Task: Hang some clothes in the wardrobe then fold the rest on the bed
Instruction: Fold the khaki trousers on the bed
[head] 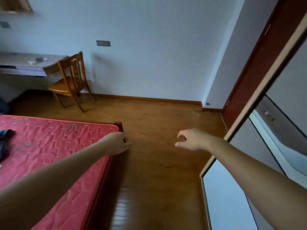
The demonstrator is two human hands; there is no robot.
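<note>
Clothes (5,140): one dark bundle, far left edge of the bed (58,146), lying on the bare red quilted mattress, partly cut off by the frame. Can't tell what garment it is.

Left hand (116,143): arm stretched out over the bed's corner, fingers loosely curled, nothing in it. Well apart from the clothes.

Right hand (191,140): out over the floor (157,122), fingers and thumb loosely hooked with a gap between, also empty.

Wardrobe (232,196): just right of the right arm, pale door panels in a light frame.

Chair (73,80) by the far wall, tucked at a desk (25,63).
</note>
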